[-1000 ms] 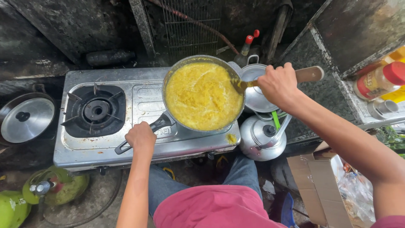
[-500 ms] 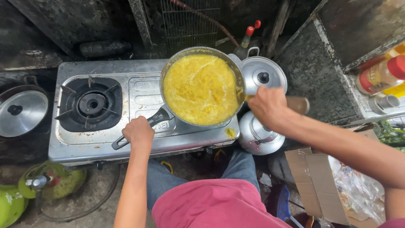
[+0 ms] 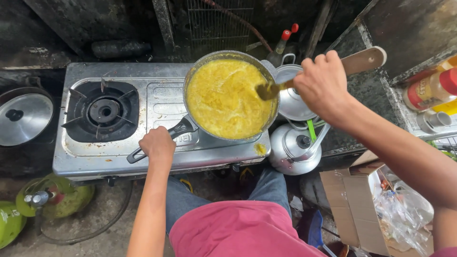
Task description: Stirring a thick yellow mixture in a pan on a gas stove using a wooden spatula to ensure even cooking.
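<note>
Head view, looking straight down on a two-burner steel gas stove point(image 3: 157, 162). Frying pan point(image 3: 231, 97) of thick yellow mixture seated on the right-hand burner; black pan handle point(image 3: 178, 131) running down and to the left from the rim, long axis diagonal, free end pointing toward the near-left edge of the stove. Left hand point(image 3: 157, 144) closed around that handle at mid-length, fingers wrapped, steadying the pan. Right hand point(image 3: 323, 85) just right of the pan, fingers curled tight round the wooden spatula point(image 3: 364, 61); long axis near horizontal, slightly tilted, pale butt end pointing up and right past the knuckles, coated blade end point(image 3: 267, 90) pointing left and dipping into the mixture at the right rim. Blade thus left of the right-hand fingers; right hand nearer to the mixture. Beside the stove: kettle point(image 3: 295, 150) at the near right, pot lid point(image 3: 24, 119) far left, green gas cylinder point(image 3: 62, 200) below.
</note>
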